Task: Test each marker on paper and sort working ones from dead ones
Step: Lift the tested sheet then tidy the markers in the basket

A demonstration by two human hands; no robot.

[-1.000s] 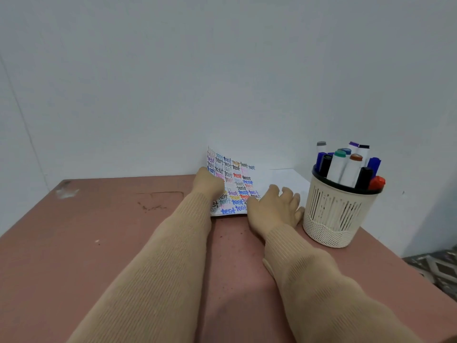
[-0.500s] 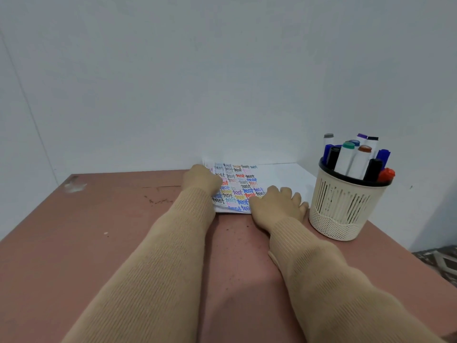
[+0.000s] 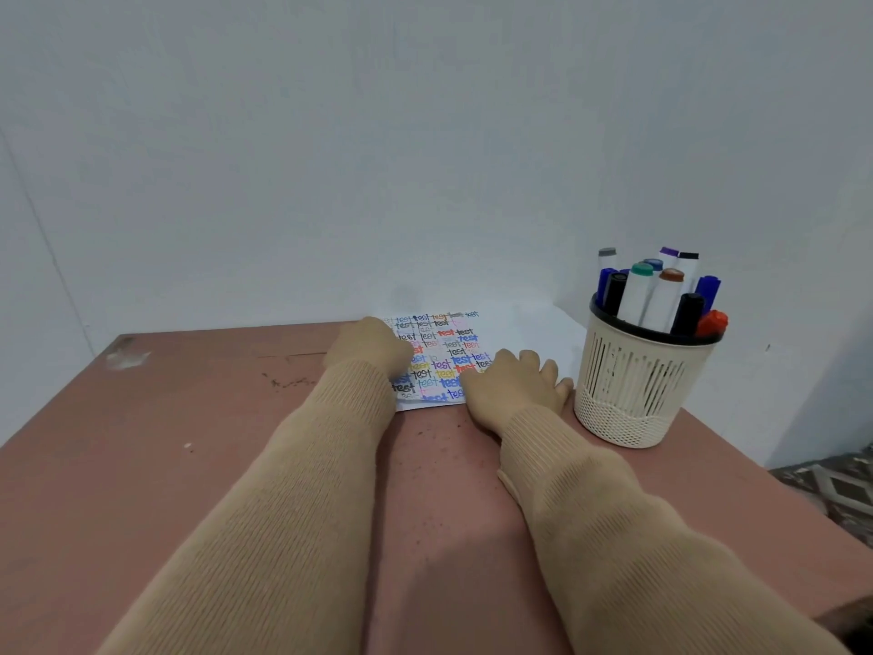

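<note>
The paper (image 3: 515, 329), which a second ago curled up against the wall (image 3: 378, 134), now lies flat on the table (image 3: 141, 456), and both hands have gone down with it.

At the far left of the table there is a pale scuff (image 3: 125, 356) near the back edge, and further in some dark specks and a thin scratch. The left hand (image 3: 373, 345) comes next, in a tan sleeve (image 3: 293, 489). It rests on the paper's left edge and hides that edge. Only its back shows, so I cannot tell whether its fingers lie flat or curl round the sheet.

The paper lies at the back of the table, against the wall. Its left half is crowded with the word "test" in many colours, and its right half is blank white. The right hand (image 3: 510, 385) presses down on the near right part of the sheet, fingers straight and slightly spread, covering the lowest rows of writing there. Its little finger lies just beside the cup (image 3: 633, 390); whether they touch I cannot tell.

The cup is cream with slotted walls and a dark rim, and stands on the table's right side, near the corner of the wall. The markers (image 3: 656, 300) all stand upright in it, caps up: grey, blue, black, green, brown, purple, red. Beyond the table's right edge a patch of patterned floor (image 3: 831, 484) shows.
</note>
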